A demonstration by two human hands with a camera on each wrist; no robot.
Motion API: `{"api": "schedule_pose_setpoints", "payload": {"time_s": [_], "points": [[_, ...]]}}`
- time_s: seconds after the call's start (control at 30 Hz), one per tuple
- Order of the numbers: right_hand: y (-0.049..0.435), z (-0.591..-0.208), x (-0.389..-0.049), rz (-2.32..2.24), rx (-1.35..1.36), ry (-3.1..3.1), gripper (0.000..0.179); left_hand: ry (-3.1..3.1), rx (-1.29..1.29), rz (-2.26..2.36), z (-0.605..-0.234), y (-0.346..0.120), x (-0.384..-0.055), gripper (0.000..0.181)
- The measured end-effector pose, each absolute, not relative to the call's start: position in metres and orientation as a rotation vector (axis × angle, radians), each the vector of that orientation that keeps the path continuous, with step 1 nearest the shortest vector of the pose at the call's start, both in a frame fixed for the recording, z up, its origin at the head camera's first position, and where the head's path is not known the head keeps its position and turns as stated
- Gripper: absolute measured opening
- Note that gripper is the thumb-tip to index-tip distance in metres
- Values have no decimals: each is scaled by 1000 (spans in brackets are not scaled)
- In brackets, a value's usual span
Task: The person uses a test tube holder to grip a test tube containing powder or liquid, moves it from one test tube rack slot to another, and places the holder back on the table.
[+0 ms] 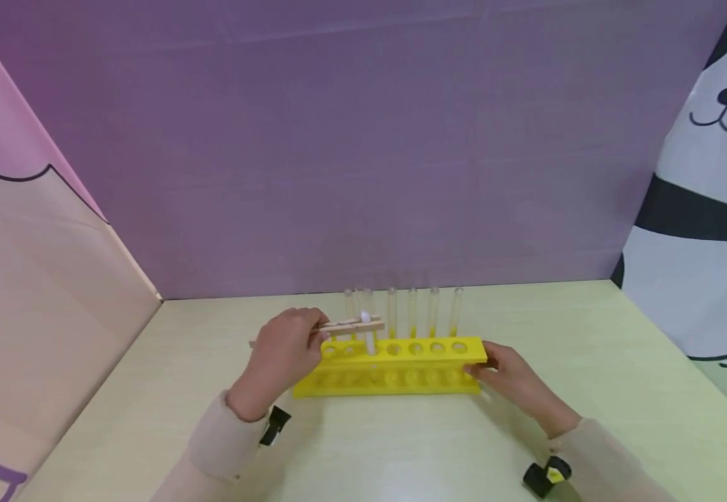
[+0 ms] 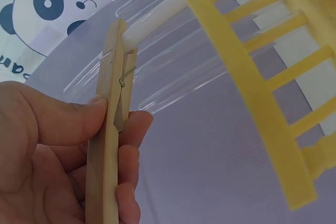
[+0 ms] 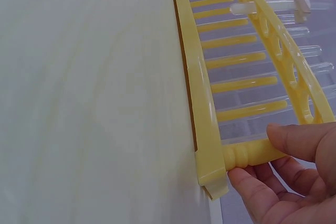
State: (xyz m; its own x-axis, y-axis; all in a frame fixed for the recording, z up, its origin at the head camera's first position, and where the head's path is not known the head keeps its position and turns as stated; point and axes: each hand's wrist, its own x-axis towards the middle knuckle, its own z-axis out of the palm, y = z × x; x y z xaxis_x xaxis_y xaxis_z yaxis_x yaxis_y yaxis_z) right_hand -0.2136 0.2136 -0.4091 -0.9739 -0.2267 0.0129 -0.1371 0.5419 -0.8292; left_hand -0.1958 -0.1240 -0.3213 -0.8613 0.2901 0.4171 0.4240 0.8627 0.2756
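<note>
In the head view my left hand [image 1: 288,352] grips a wooden test tube clamp [image 1: 355,328] above the left part of a yellow test tube rack [image 1: 429,358]. The clamp's jaws are around a whitish test tube [image 1: 371,343] near its top. That tube passes through a hole of the upper shelf, and its lower end [image 3: 241,9] hangs above the bottom shelf in the right wrist view. My right hand [image 1: 514,380] holds the rack's right end; thumb and fingers pinch the end post [image 3: 252,153] in the right wrist view.
Several clear test tubes [image 1: 412,310] sit over yellow pegs [image 3: 244,83] along the rack's far side. The rack stands on a pale wood table [image 1: 401,446]. A purple wall [image 1: 363,153] rises behind, with printed panels at left and right.
</note>
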Motion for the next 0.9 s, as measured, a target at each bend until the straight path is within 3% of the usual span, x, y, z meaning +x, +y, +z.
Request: {"api": "schedule_pose_setpoints", "payload": {"time_s": [0.9], "points": [[214, -409, -214, -1416, -311, 2646, 40, -2612, -551, -521, -293, -128, -190, 12]]}}
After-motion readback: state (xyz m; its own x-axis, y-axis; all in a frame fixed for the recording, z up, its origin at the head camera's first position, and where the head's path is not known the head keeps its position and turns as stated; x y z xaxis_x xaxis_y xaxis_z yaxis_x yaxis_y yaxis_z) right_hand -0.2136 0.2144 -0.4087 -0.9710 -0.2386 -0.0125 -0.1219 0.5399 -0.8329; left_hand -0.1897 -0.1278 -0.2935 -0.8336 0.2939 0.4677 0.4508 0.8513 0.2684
